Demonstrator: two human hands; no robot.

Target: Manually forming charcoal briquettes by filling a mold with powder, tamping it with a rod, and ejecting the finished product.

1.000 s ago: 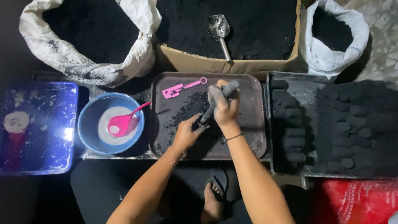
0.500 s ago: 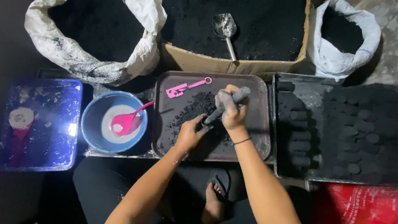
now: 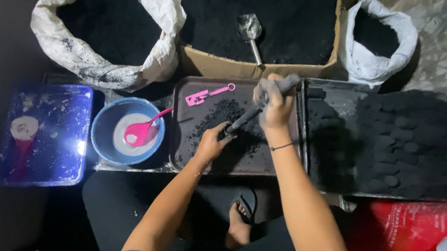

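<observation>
Here the right hand is closed around the upper end of a dark tube-shaped press tool, and the left hand pinches its lower end, which sits in a heap of black powder at the middle of the brown tray. The tool looks rigid and fairly light, though probably dusty and a little slippery, so gripping at both ends suits it. It is slim, grey-black and tilted toward one o'clock. A pink clip lies at eleven o'clock on the tray; a blue bowl with a pink spoon sits at nine o'clock.
</observation>
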